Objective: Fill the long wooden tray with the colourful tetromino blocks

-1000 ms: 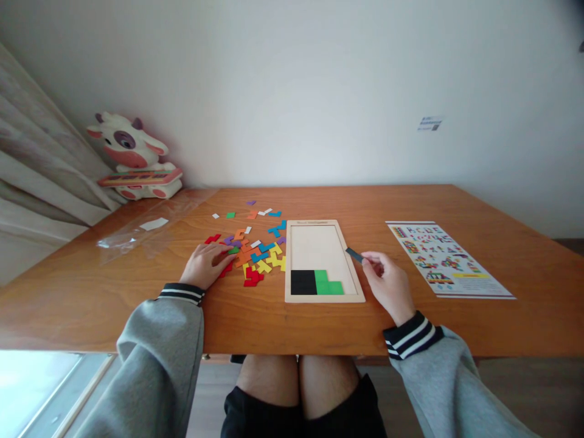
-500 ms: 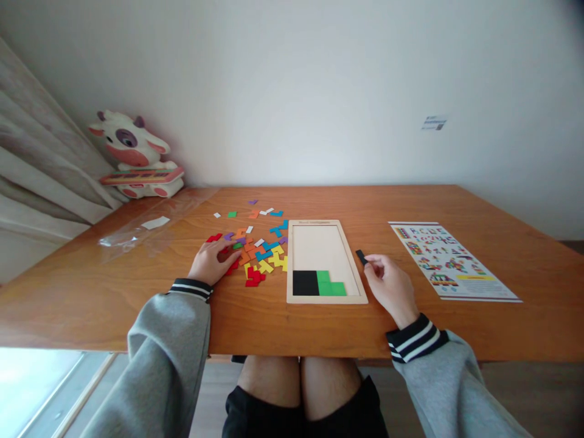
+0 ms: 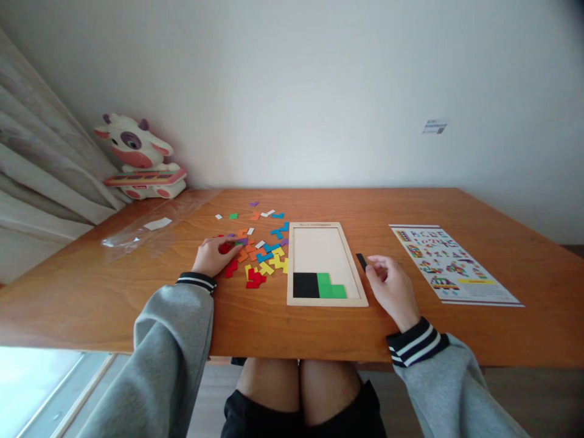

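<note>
Strip (image 3: 361,261) black; tray (image 3: 327,302) pale beige; cuffs (image 3: 417,342) black, white-striped.

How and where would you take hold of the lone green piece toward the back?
Probably pinch the green piece by its left and right edges, with the left hand coming from the near side and above. It lies flat, with bare tabletop on both sides, so those edges look free.
</note>
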`<state>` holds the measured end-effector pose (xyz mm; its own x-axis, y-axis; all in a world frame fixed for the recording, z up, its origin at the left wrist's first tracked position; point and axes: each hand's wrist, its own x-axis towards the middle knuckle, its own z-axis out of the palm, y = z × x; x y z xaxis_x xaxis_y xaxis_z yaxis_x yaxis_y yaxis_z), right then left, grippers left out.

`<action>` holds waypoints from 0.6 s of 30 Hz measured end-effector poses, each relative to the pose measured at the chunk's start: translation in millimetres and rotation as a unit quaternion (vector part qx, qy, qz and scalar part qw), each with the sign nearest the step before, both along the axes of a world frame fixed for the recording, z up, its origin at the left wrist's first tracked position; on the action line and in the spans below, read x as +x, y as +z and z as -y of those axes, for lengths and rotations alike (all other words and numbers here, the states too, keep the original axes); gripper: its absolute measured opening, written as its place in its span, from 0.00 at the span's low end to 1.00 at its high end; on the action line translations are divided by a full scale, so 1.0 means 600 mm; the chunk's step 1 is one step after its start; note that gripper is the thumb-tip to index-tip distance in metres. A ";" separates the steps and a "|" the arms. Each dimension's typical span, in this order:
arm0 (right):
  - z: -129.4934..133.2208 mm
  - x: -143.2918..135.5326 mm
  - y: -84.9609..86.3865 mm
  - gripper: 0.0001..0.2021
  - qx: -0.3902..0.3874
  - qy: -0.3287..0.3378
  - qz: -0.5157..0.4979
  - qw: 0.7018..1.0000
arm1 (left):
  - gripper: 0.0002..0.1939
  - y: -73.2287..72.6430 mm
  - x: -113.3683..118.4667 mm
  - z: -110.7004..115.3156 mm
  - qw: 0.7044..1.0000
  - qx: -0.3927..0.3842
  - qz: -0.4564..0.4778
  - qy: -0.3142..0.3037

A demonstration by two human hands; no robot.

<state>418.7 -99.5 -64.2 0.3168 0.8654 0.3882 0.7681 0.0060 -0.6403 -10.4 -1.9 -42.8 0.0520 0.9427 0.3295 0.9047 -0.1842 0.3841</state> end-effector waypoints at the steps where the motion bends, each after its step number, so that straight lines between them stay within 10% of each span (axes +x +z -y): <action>1: 0.000 0.000 0.000 0.15 0.005 0.001 -0.004 1.000 | 0.22 0.001 -0.001 0.000 1.000 -0.005 0.009 -0.001; 18: 0.001 -0.005 0.004 0.14 0.053 0.033 -0.035 0.997 | 0.23 -0.002 0.047 0.022 0.992 -0.030 0.110 0.058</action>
<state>415.9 -100.1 -61.6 0.2905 0.8400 0.4583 0.7178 0.1255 -0.6849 17.6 -15.4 -43.8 -0.1248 0.9564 0.2639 0.8111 -0.0549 0.5824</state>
